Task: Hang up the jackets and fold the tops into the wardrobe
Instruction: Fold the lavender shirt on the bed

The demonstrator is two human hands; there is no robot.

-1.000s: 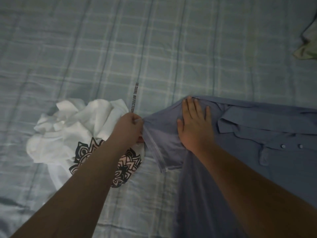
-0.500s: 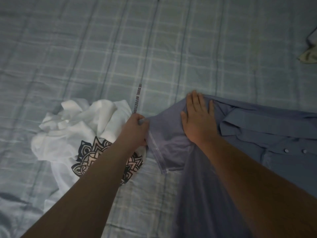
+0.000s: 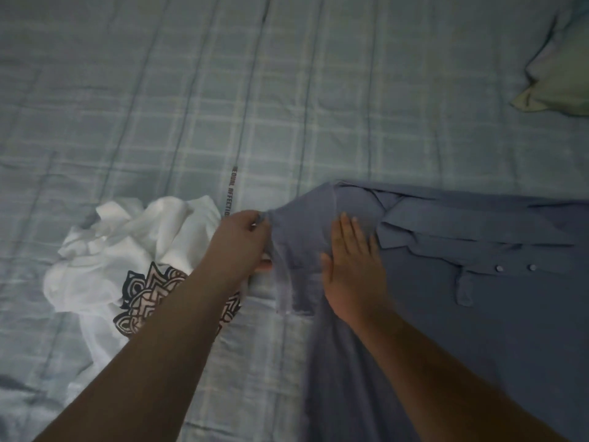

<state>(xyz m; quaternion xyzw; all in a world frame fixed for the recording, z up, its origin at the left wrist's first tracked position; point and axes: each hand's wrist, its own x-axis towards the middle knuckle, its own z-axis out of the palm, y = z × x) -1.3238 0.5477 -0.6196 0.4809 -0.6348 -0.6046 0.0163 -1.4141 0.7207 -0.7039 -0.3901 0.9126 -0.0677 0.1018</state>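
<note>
A blue polo shirt with a collar and two buttons lies spread over the right side of the bed. My left hand pinches the hem of its short sleeve and holds the sleeve stretched to the left. Flat on the sleeve near the shoulder rests my right hand, palm down with fingers together. Left of both hands, a white T-shirt with a black and pink mandala print lies crumpled, partly hidden under my left forearm.
Everything lies on a bed covered by a pale blue checked sheet. A pale green pillow corner shows at the far right. A dark printed strip of text runs along the sheet just beyond my left hand.
My right hand has slid back along the sleeve toward me. My left hand keeps its pinch on the sleeve hem. The camera view has shifted a little.
</note>
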